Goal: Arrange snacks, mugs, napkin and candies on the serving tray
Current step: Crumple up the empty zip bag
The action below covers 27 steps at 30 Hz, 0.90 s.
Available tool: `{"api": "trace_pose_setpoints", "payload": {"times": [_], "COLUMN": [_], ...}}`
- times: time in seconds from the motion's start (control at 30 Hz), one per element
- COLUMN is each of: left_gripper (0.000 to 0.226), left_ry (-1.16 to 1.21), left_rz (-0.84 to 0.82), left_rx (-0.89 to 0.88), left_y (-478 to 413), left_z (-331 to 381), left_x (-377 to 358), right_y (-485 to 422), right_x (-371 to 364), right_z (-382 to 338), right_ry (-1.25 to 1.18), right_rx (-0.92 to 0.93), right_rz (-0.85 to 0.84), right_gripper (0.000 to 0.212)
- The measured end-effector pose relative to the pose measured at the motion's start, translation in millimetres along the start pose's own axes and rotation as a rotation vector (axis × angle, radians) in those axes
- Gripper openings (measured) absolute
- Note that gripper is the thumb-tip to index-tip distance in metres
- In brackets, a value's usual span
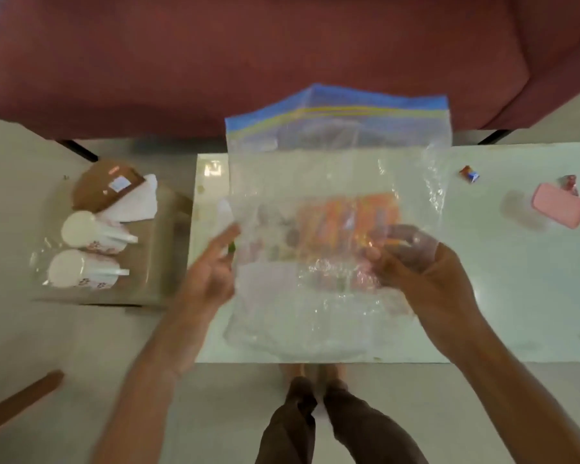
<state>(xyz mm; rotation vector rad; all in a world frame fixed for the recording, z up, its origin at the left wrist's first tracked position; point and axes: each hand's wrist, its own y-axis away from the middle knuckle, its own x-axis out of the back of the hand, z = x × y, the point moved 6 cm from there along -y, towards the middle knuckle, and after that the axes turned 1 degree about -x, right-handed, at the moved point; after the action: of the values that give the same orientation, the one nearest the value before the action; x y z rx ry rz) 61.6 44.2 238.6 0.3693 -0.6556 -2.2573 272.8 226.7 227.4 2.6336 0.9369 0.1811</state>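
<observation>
I hold a large clear zip bag (pixel 335 182) with a blue and yellow seal upright over the glass table (pixel 503 296). My right hand (pixel 416 272) grips its right side, fingers behind the plastic. My left hand (pixel 211 272) is at the bag's left edge with fingers stretched out; a grip is not clear. Blurred orange snack packets (pixel 349 222) show through the bag. Two white floral mugs (pixel 84 252) lie on their sides on the tray (pixel 154 262) at the left, next to a white napkin (pixel 138 202) and a brown packet (pixel 104 185). Wrapped candies (pixel 468 173) lie at the right.
A pink-lidded clear container (pixel 558 209) lies at the table's right with another candy (pixel 569 184) beside it. A dark red sofa (pixel 248 61) stands behind the table. A brown wooden piece (pixel 21 400) lies on the floor at the lower left. My legs (pixel 315 423) are below the table's near edge.
</observation>
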Motion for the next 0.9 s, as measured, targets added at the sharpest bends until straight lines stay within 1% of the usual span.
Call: {"api": "trace_pose_setpoints", "payload": {"times": [0.03,0.07,0.1,0.13,0.17,0.2,0.27,0.3,0.33,0.4,0.43,0.47,0.5,0.53,0.6,0.67,0.73,0.77,0.8,0.87,0.9], "left_gripper": [0.129,0.115,0.098,0.085,0.077,0.075,0.07,0.061,0.05,0.03,0.023,0.019,0.018,0.017,0.02,0.032,0.037,0.043,0.054,0.081,0.095], "left_ry": [-0.073,-0.145,-0.194,-0.195,-0.167,-0.115,-0.065,-0.082,-0.102,-0.149,-0.186,-0.24,-0.296,-0.339,-0.407,-0.44,-0.46,-0.477,-0.475,-0.435,-0.446], "left_rz": [-0.067,-0.141,-0.167,-0.125,-0.033,0.067,0.163,0.166,0.146,0.015,-0.051,-0.1,-0.14,-0.175,-0.204,-0.205,-0.263,-0.282,-0.282,-0.267,-0.261], "left_rx": [0.007,-0.007,-0.037,-0.062,-0.062,-0.062,-0.071,-0.079,-0.087,-0.106,-0.134,-0.149,-0.173,-0.195,-0.231,-0.245,-0.312,-0.358,-0.388,-0.434,-0.472], "left_y": [2.0,5.5,10.8,10.1,7.8,5.6,7.3,9.3,12.1,16.9,19.7,23.3,25.3,28.3,33.8,38.3,41.7,42.6,43.5,43.5,41.9], "left_z": [-9.8,-18.3,-30.0,-37.4,-45.8,-48.2,-54.6,-58.3,-61.3,-67.3,-69.0,-70.7,-74.7,-77.4,-86.7,-94.3,-95.3,-95.0,-94.4,-93.2,-92.0], "left_x": [-19.8,-40.1,-50.7,-54.7,-53.8,-55.0,-76.4,-88.8,-104.3,-145.4,-170.0,-196.6,-222.4,-245.7,-300.3,-352.6,-397.7,-418.0,-433.5,-453.1,-459.3], "right_y": [4.6,7.8,11.4,14.9,18.4,20.7,26.1,27.9,28.9,30.8,32.5,35.9,38.9,40.6,46.4,52.4,57.4,60.8,64.4,70.8,72.7], "right_x": [0.7,5.4,11.5,20.2,31.7,44.2,75.2,87.9,102.2,127.5,142.7,159.4,175.3,186.8,217.3,246.1,269.3,284.1,299.2,327.4,339.8], "right_z": [6.3,14.8,19.1,22.1,24.7,28.6,37.7,40.5,41.7,38.5,39.3,41.6,44.2,48.4,58.0,63.1,65.6,65.7,65.7,69.5,74.9], "right_ry": [0.042,0.077,0.09,0.08,0.063,0.054,0.078,0.139,0.226,0.361,0.403,0.429,0.46,0.494,0.573,0.541,0.42,0.339,0.27,0.197,0.163], "right_rx": [-0.031,-0.054,-0.073,-0.084,-0.089,-0.09,-0.109,-0.099,-0.061,0.065,0.101,0.108,0.103,0.094,0.06,0.044,0.049,0.058,0.074,0.062,0.017], "right_rz": [-0.012,-0.026,-0.035,-0.025,0.003,0.043,0.138,0.176,0.191,0.116,0.058,-0.009,-0.074,-0.138,-0.197,-0.168,-0.094,-0.029,0.054,0.216,0.278], "right_gripper": [0.037,0.034,0.032,0.032,0.034,0.036,0.046,0.056,0.077,0.125,0.138,0.142,0.14,0.133,0.107,0.078,0.049,0.033,0.023,0.018,0.014]}}
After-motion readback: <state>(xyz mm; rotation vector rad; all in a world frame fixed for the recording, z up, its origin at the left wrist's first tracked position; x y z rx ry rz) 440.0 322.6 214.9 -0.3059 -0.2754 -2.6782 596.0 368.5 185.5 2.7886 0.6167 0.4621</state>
